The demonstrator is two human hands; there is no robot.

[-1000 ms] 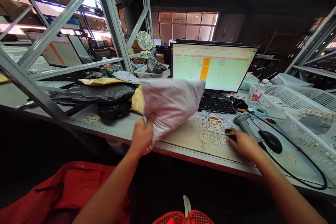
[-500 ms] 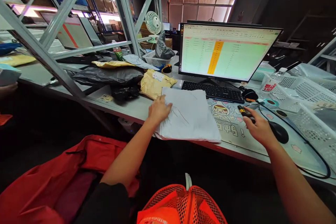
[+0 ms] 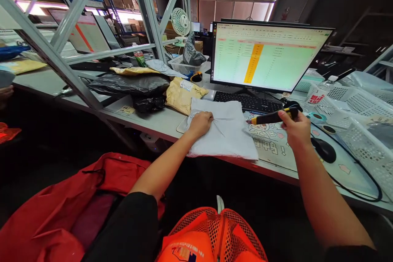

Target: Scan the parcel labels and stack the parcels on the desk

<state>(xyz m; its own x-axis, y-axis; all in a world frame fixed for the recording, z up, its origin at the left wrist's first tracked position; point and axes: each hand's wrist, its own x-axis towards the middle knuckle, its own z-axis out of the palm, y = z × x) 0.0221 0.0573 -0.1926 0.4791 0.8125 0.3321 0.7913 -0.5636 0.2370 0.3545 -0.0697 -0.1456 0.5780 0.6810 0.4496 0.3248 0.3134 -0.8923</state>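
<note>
A white plastic mailing bag (image 3: 225,141) lies flat at the front of the desk, before the keyboard. My left hand (image 3: 201,124) is closed on its upper left part, and creases run out from the fingers. To the right, my right hand (image 3: 297,129) grips a black-and-yellow utility knife (image 3: 268,118), held above the desk mat. Its tip points left toward the bag's right edge, apart from it; whether a blade is out is too small to tell.
Behind the bag are a keyboard (image 3: 245,100) and a monitor (image 3: 270,59). Yellow (image 3: 183,96) and black parcels (image 3: 132,86) lie left, by a metal frame post (image 3: 76,77). A mouse (image 3: 324,150), its cable and white baskets (image 3: 368,135) are at right. Another person's hand (image 3: 5,93) shows far left.
My right hand has lifted and turned the utility knife so it points left at the bag. My left hand has moved right and farther onto the bag, its fingers closing and wrinkling the plastic.
</note>
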